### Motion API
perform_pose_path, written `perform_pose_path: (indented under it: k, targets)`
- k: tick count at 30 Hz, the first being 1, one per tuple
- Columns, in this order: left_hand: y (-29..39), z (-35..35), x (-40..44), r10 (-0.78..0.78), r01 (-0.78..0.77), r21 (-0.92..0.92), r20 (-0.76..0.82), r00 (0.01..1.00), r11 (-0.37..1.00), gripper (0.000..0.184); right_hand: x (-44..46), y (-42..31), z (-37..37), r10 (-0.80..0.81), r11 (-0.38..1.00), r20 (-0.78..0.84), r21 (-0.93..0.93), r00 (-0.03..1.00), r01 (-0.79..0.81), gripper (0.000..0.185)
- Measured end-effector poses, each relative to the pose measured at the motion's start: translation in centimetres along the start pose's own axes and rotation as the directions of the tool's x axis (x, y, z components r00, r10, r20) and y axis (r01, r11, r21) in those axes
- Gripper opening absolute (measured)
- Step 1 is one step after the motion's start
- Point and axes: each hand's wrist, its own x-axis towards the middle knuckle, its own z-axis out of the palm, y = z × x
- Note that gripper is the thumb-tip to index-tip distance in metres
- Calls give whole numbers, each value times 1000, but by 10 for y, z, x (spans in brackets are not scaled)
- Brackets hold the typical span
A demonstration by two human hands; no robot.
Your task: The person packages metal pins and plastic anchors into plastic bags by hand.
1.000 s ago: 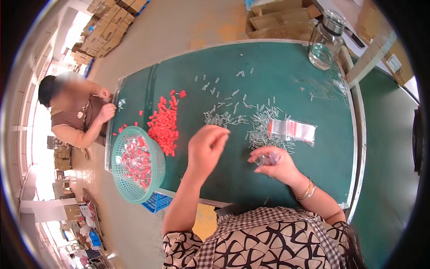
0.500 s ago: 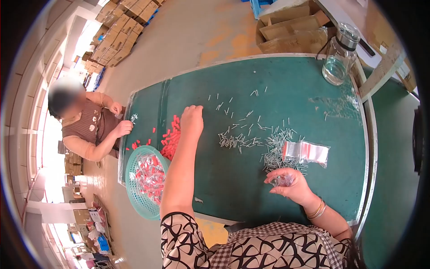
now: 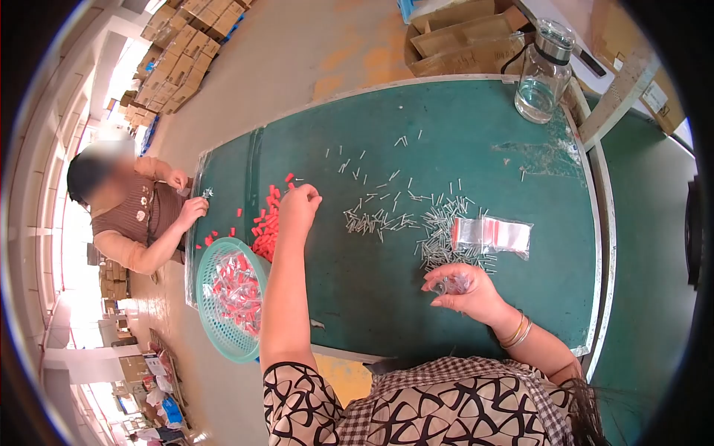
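My left hand [image 3: 300, 207] is closed beside the right edge of a pile of red plastic plugs [image 3: 265, 232]. What its fingertips hold, if anything, is hidden. Just beyond them lie a loose red plug [image 3: 289, 178] and a single screw [image 3: 299, 179]. My right hand [image 3: 470, 293], with bangles at the wrist, is curled around a small clear plastic bag [image 3: 451, 285]; its contents are hard to make out. In front of that hand spreads a heap of silver screws [image 3: 439, 236]. A stack of clear zip bags with red strips [image 3: 492, 236] rests on the heap's right side.
A turquoise basket [image 3: 209, 312] of filled bags stands at the table's left front. More screws [image 3: 379, 221] are scattered mid-table. A glass bottle [image 3: 541, 85] stands at the back right. Across the left edge sits another person [image 3: 137, 204], hands near small pieces. Cardboard boxes [image 3: 465, 44] stand behind the table.
The whole view has shifted slightly. My left hand has drawn a little nearer to me, uncovering a red plug and a screw. My right hand still holds the clear bag.
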Motion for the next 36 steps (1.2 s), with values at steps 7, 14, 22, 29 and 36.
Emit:
perform_pose_path:
  k: [7, 14, 22, 29, 36]
  targets:
    - [26, -7, -41, 6, -32, -259, -100, 995, 965, 9, -1, -3, 2, 23, 999, -10, -35, 1000, -23, 41]
    - [146, -17, -166, 276, -80, -850, 79, 958, 520, 11, 0, 0, 4, -19, 999, -18, -42, 1000, 18, 42]
    - [162, -18, -183, 402, -379, -670, -130, 906, 638, 18, -1, 5, 9, -41, 999, -5, -19, 999, 41, 43]
    - [182, -17, -194, 522, -527, -517, -170, 836, 674, 20, -4, 13, 7, -33, 999, -27, 22, 999, 34, 42]
    - [172, 0, -206, 367, -409, -530, -188, 911, 743, 20, -7, -2, 16, -290, 819, -104, -541, 951, 191, 38]
